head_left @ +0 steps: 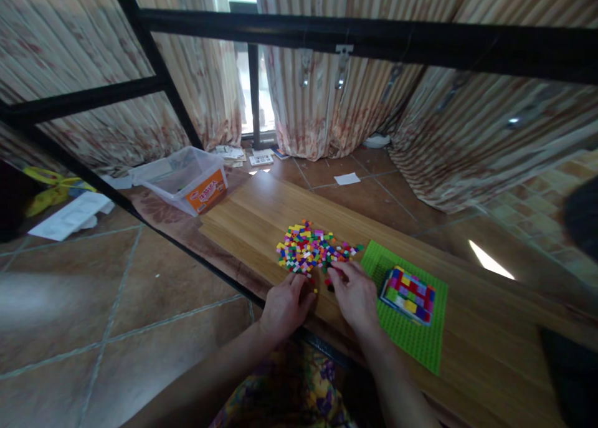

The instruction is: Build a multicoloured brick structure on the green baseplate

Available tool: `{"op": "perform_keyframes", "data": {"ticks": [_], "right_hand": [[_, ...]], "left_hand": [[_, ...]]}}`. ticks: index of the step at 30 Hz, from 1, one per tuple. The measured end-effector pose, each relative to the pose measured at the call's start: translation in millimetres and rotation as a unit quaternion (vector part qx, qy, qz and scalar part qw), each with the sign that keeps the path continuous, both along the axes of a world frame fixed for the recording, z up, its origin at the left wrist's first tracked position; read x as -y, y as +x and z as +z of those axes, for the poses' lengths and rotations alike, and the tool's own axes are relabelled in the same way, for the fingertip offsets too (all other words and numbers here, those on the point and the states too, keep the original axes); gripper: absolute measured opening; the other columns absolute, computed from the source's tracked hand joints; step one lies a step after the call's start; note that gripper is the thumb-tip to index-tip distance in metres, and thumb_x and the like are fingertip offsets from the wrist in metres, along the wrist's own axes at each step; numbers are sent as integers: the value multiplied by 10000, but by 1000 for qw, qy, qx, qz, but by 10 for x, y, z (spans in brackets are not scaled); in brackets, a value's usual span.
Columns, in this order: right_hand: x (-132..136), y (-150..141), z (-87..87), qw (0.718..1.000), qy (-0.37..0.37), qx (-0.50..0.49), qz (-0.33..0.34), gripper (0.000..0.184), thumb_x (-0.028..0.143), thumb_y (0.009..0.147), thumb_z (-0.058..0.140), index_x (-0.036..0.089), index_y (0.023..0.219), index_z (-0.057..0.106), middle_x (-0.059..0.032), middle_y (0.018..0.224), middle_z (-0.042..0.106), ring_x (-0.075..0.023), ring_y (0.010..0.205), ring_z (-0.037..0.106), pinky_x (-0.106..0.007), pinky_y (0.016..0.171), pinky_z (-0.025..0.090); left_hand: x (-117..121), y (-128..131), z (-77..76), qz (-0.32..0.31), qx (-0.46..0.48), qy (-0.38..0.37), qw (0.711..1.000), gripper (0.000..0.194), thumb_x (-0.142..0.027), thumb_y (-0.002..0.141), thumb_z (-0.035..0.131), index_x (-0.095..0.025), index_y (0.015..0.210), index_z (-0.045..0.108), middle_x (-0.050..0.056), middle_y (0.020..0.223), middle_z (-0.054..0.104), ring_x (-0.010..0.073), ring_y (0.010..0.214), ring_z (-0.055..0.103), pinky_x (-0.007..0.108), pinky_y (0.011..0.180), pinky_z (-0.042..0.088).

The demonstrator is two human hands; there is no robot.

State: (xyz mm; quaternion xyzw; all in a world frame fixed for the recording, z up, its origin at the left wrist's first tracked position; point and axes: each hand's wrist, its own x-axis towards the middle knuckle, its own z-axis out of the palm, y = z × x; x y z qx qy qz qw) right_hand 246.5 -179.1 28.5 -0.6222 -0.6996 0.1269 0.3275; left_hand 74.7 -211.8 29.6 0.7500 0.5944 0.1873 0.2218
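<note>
A pile of small, multicoloured toy bricks (306, 248) lies on the wooden bench top. At its near edge is my left hand (286, 304), its fingers curled together; what they hold, if anything, is hidden. A loose yellow brick (315, 290) lies just right of those fingertips. My right hand (357, 294) reaches to the pile's near right side, fingers bent and closed near some dark red bricks, too small to tell apart. To its right, a green studded baseplate (406, 344) carries a low rectangular build of mixed-colour bricks (410, 294).
A clear plastic bin (180, 182) with an orange label stands at the bench's far left end. Black metal bars (299, 24) cross above the wooden bench (261, 207). Papers (346, 179) lie on the tiled floor, before long striped curtains (308, 110). A dark object (572, 378) sits at right.
</note>
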Motion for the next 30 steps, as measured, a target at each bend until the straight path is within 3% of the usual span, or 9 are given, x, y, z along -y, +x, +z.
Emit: {"op": "perform_keyframes", "data": {"ticks": [8, 14, 25, 30], "right_hand": [[46, 52, -95, 1000, -14, 23, -1, 259, 271, 911, 456, 206, 910, 707, -66, 898, 656, -191, 823, 607, -318, 761, 462], [76, 167, -36, 999, -17, 22, -27, 248, 246, 902, 463, 189, 915, 704, -66, 909, 670, -185, 827, 611, -306, 766, 455], [158, -45, 67, 993, -71, 96, 25, 162, 242, 882, 530, 211, 910, 687, -53, 914, 657, -207, 899, 589, -317, 822, 438], [186, -117, 18, 988, -72, 139, 2, 122, 218, 854, 554, 213, 856, 676, -63, 896, 637, -223, 886, 568, -333, 796, 444]], "left_hand": [[-63, 46, 41, 5, -28, -19, 999, 154, -305, 928, 453, -207, 1020, 528, 47, 987, 642, 190, 889, 643, 280, 726, 494], [-77, 50, 52, 3, -31, -39, 999, 176, -302, 938, 430, -206, 1049, 527, 57, 1016, 643, 186, 917, 645, 276, 749, 502], [-65, 49, 101, 6, -47, -38, 998, 163, -253, 945, 379, -216, 1003, 526, 31, 1025, 645, 172, 881, 646, 264, 690, 492], [-72, 51, 83, 9, -49, -33, 998, 167, -259, 948, 379, -218, 1005, 531, 33, 1032, 644, 171, 877, 649, 262, 683, 487]]}}
